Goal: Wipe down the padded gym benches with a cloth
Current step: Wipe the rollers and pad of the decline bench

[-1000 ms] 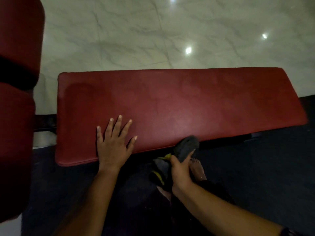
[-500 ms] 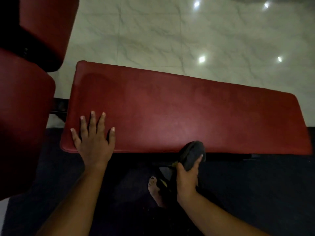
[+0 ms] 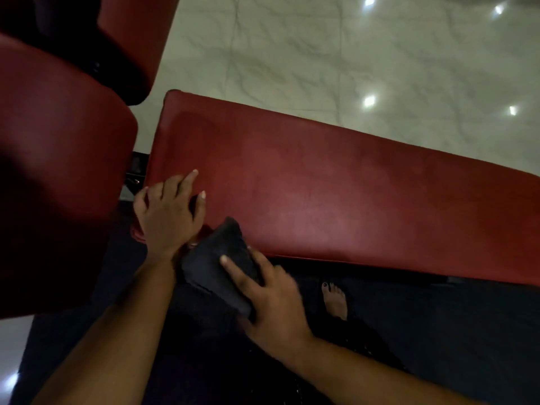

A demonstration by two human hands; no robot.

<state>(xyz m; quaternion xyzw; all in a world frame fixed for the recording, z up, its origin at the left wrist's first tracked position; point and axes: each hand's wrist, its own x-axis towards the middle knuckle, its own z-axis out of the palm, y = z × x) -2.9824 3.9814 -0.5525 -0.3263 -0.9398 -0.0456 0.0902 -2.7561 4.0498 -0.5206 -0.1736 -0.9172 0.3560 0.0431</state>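
Our left hand (image 3: 169, 211) rests, fingers (image 3: 187, 180) loosely spread, on the red padded table's (image 3: 336, 194) near corner. Our right hand (image 3: 271, 305) grips the dark cloth (image 3: 216, 264) against the table's near edge.

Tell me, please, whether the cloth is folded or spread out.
Folded: the cloth forms a compact pad with straight edges, held in the right hand at the bench edge.

forearms (image 3: 122, 331): bare | foot (image 3: 335, 301): bare, dark-painted toenails | leg (image 3: 368, 340): dark fabric
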